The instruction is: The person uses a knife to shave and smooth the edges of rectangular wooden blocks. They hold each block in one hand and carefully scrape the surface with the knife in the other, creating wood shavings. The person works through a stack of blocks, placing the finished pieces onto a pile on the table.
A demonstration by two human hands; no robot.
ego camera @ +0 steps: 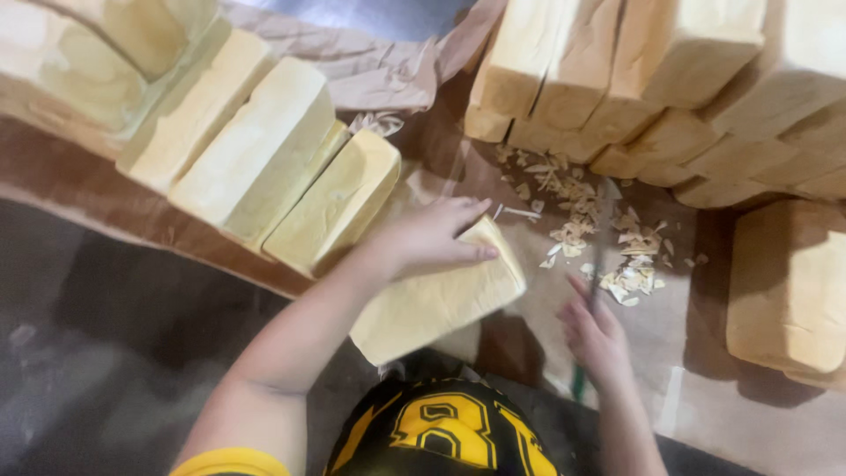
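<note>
left grip (432, 236) | flat on pale block (436, 300) | right grip (595, 335) beside

We wear a black shirt (441, 432) with bold yellow print and a yellow-edged short sleeve (231, 462); our forearms and both hands are bare, with no gloves.

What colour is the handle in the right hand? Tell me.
Green handle, below the right hand; head view.
</note>
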